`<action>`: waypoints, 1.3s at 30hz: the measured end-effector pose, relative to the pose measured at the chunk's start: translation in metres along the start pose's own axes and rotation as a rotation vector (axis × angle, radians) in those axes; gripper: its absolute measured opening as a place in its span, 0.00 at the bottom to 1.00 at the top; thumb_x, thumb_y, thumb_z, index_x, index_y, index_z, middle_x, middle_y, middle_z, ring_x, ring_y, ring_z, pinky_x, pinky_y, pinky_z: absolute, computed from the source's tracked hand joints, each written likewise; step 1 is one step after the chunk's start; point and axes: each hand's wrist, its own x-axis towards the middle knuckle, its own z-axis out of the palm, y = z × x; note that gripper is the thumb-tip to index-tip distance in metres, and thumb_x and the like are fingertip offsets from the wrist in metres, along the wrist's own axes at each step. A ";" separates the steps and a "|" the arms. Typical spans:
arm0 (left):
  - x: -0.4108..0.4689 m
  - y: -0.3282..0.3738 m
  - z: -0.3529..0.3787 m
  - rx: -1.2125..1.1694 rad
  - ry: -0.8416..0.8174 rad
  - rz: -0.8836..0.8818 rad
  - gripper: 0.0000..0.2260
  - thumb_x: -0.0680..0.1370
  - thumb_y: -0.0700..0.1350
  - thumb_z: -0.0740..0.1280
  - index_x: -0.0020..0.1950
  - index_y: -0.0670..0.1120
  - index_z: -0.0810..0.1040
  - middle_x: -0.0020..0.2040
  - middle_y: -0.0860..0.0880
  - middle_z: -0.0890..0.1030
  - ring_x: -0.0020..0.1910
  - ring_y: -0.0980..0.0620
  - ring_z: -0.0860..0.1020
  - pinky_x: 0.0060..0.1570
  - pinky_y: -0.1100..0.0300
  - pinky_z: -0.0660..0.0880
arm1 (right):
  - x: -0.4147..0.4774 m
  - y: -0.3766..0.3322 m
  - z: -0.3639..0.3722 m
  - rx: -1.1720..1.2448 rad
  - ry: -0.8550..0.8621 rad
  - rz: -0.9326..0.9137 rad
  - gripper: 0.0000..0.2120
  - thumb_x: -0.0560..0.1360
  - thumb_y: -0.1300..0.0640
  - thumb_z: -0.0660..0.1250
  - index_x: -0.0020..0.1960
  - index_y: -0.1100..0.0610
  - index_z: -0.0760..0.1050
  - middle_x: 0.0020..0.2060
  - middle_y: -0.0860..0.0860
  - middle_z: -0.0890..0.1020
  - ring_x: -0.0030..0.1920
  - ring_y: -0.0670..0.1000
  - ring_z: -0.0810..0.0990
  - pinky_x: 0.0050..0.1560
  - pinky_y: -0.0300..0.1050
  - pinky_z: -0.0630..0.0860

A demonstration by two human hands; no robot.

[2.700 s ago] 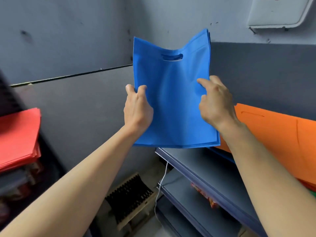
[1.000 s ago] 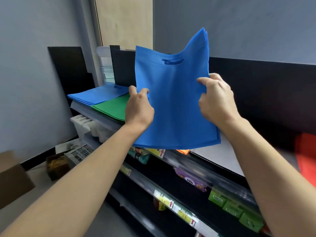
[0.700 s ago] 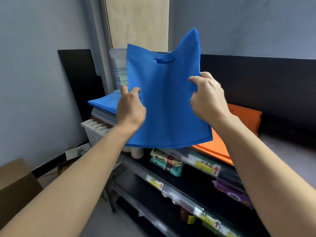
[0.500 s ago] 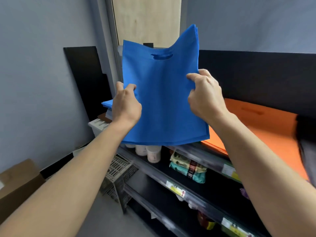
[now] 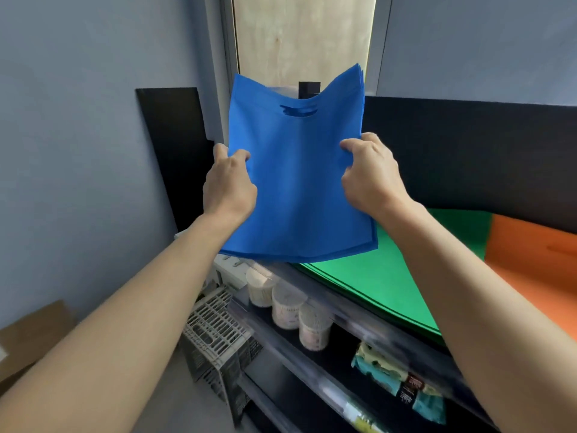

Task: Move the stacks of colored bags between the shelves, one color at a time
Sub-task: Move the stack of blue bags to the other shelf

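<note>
I hold a stack of blue bags (image 5: 296, 182) upright in front of me, its cut-out handle at the top. My left hand (image 5: 229, 185) grips its left edge and my right hand (image 5: 371, 176) grips its right edge. The stack hangs above the left end of the top shelf. On that shelf a stack of green bags (image 5: 381, 276) lies flat just below and to the right, and a stack of orange bags (image 5: 530, 270) lies further right. Whatever lies on the shelf behind the blue stack is hidden.
A black back panel (image 5: 468, 151) rises behind the top shelf. Lower shelves hold round white containers (image 5: 287, 307) and packets (image 5: 399, 379). A white wire basket (image 5: 218, 335) stands on the floor at the left, a cardboard box (image 5: 31, 335) beyond it, grey wall on the left.
My view has swung from one shelf unit to another while both hands kept holding the blue stack. The green and orange stacks now lie below right, and the shelf's left end is under the blue stack.
</note>
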 end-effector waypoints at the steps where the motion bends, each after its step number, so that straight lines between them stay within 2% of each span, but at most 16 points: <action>1: 0.008 -0.004 0.004 0.004 0.003 0.002 0.21 0.76 0.31 0.57 0.67 0.42 0.69 0.64 0.43 0.65 0.40 0.46 0.69 0.40 0.56 0.67 | 0.007 -0.001 0.007 -0.001 -0.010 0.003 0.23 0.74 0.68 0.56 0.69 0.59 0.68 0.65 0.55 0.68 0.59 0.62 0.72 0.59 0.53 0.71; 6: 0.048 -0.024 0.033 -0.004 -0.056 0.031 0.20 0.76 0.31 0.57 0.66 0.41 0.70 0.64 0.43 0.65 0.41 0.45 0.71 0.41 0.52 0.72 | 0.036 -0.004 0.036 -0.044 -0.057 0.069 0.21 0.74 0.68 0.56 0.67 0.61 0.68 0.64 0.56 0.68 0.59 0.63 0.72 0.60 0.53 0.70; 9: 0.074 -0.037 0.054 -0.025 -0.120 0.061 0.19 0.76 0.31 0.57 0.65 0.41 0.70 0.64 0.42 0.66 0.47 0.39 0.74 0.47 0.48 0.74 | 0.050 -0.009 0.054 -0.080 -0.081 0.147 0.20 0.74 0.67 0.56 0.66 0.63 0.68 0.64 0.58 0.67 0.60 0.63 0.72 0.60 0.54 0.70; 14: 0.120 -0.066 0.089 -0.029 -0.249 0.137 0.19 0.75 0.31 0.57 0.65 0.43 0.72 0.63 0.42 0.66 0.55 0.36 0.73 0.53 0.48 0.70 | 0.071 -0.018 0.091 -0.139 -0.129 0.297 0.19 0.75 0.66 0.58 0.66 0.62 0.67 0.63 0.59 0.67 0.59 0.63 0.72 0.60 0.54 0.71; 18: 0.148 -0.088 0.109 -0.022 -0.342 0.211 0.18 0.76 0.32 0.57 0.64 0.43 0.72 0.63 0.41 0.66 0.55 0.38 0.73 0.54 0.48 0.69 | 0.082 -0.023 0.123 -0.173 -0.170 0.410 0.20 0.74 0.67 0.57 0.66 0.62 0.68 0.62 0.59 0.68 0.60 0.61 0.72 0.61 0.53 0.70; 21: 0.157 -0.098 0.126 -0.040 -0.436 0.277 0.18 0.75 0.31 0.57 0.63 0.42 0.73 0.63 0.40 0.67 0.58 0.38 0.72 0.57 0.48 0.68 | 0.083 -0.021 0.138 -0.228 -0.186 0.495 0.19 0.74 0.68 0.57 0.64 0.62 0.69 0.61 0.59 0.68 0.58 0.62 0.72 0.57 0.51 0.71; 24: 0.158 -0.101 0.142 -0.043 -0.543 0.318 0.18 0.75 0.32 0.58 0.63 0.42 0.72 0.62 0.41 0.66 0.57 0.37 0.72 0.56 0.48 0.68 | 0.078 -0.015 0.147 -0.281 -0.192 0.579 0.18 0.73 0.68 0.57 0.63 0.62 0.70 0.61 0.60 0.69 0.57 0.63 0.73 0.55 0.51 0.71; 27: 0.156 -0.103 0.151 0.069 -0.636 0.307 0.15 0.76 0.35 0.59 0.62 0.41 0.71 0.63 0.40 0.65 0.58 0.36 0.71 0.57 0.48 0.67 | 0.071 -0.008 0.151 -0.320 -0.198 0.608 0.19 0.72 0.68 0.58 0.62 0.63 0.71 0.60 0.59 0.72 0.58 0.62 0.73 0.55 0.51 0.72; 30: 0.153 -0.098 0.151 0.194 -0.594 0.356 0.14 0.76 0.36 0.59 0.61 0.41 0.71 0.62 0.39 0.64 0.61 0.37 0.67 0.61 0.47 0.62 | 0.064 -0.006 0.146 -0.359 -0.163 0.628 0.14 0.71 0.68 0.60 0.57 0.64 0.73 0.54 0.58 0.76 0.57 0.62 0.75 0.52 0.51 0.75; 31: 0.152 -0.093 0.149 0.172 -0.579 0.384 0.15 0.75 0.36 0.59 0.62 0.41 0.71 0.62 0.40 0.64 0.61 0.38 0.66 0.61 0.47 0.62 | 0.063 -0.006 0.142 -0.379 -0.141 0.622 0.12 0.72 0.67 0.61 0.55 0.64 0.73 0.53 0.58 0.76 0.57 0.62 0.75 0.51 0.50 0.75; 36: 0.134 -0.037 0.134 -0.159 -0.520 0.605 0.17 0.75 0.35 0.58 0.64 0.43 0.72 0.61 0.43 0.68 0.59 0.42 0.69 0.57 0.52 0.63 | 0.055 -0.018 0.106 -0.502 0.023 0.502 0.14 0.76 0.61 0.62 0.61 0.61 0.72 0.57 0.57 0.75 0.58 0.60 0.72 0.56 0.51 0.72; 39: 0.108 0.007 0.118 -0.381 -0.484 0.768 0.17 0.76 0.35 0.58 0.63 0.43 0.74 0.59 0.44 0.71 0.57 0.44 0.71 0.58 0.52 0.66 | 0.036 -0.023 0.071 -0.634 0.122 0.441 0.12 0.77 0.58 0.61 0.60 0.59 0.72 0.56 0.57 0.75 0.57 0.60 0.71 0.52 0.49 0.68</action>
